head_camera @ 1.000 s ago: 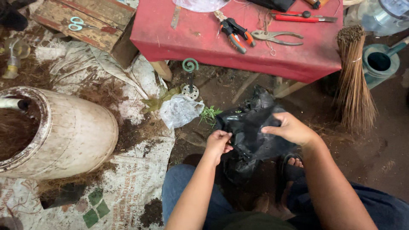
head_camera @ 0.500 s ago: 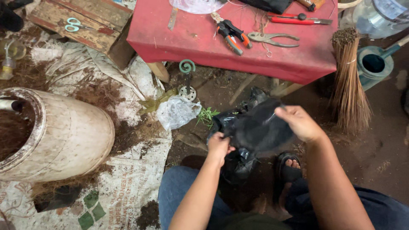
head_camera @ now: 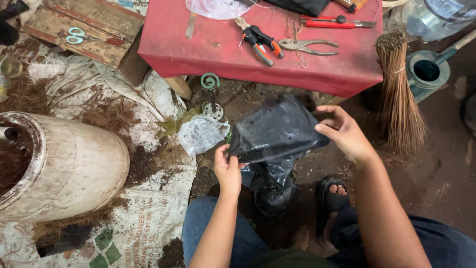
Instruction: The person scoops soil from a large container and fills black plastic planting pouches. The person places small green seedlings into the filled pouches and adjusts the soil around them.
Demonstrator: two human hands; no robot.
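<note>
Both my hands hold a black plastic nursery bag (head_camera: 277, 130) with small punched holes, lifted above my knees. My left hand (head_camera: 227, 168) pinches its lower left corner. My right hand (head_camera: 343, 133) grips its right edge with thumb and fingers. Under the lifted bag lies a crumpled heap of more black plastic bags (head_camera: 270, 184) on the ground between my legs. My sandalled foot (head_camera: 333, 196) shows to the right of that heap.
A low red table (head_camera: 208, 49) ahead carries pliers (head_camera: 259, 41), metal snips (head_camera: 307, 46) and a red-handled tool (head_camera: 333, 22). A tipped white barrel (head_camera: 69, 171) with brown fibre lies left on woven sacks. A stick broom (head_camera: 399, 94) and green watering can (head_camera: 429, 72) stand right. A clear plastic bag (head_camera: 201, 134) lies nearby.
The black bag has been lifted off the heap and pulled out between my hands. My right hand moved up and to the right; my left stayed low on the bag's corner.
</note>
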